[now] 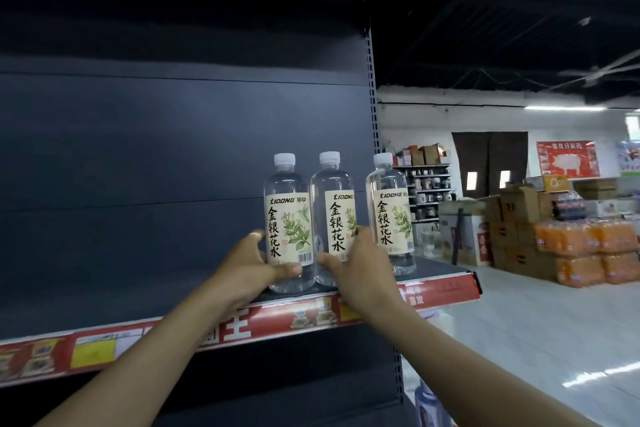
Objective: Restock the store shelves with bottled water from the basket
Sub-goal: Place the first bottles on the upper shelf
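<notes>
Three upright bottles sit in a row at the shelf (446, 276) front edge, near its 3 o'clock end: left hand (247, 262) wraps the left bottle (287, 225) low down, right hand (360, 263) grips the base of the middle bottle (334, 222), third bottle (389, 215) stands free at 3 o'clock, just beside it. Risk, as I judge it: bases are close to the lip and each other, so a nudge on release could tip one off or knock the free one. All capped, clear liquid nearly to the neck; basket not in view.
</notes>
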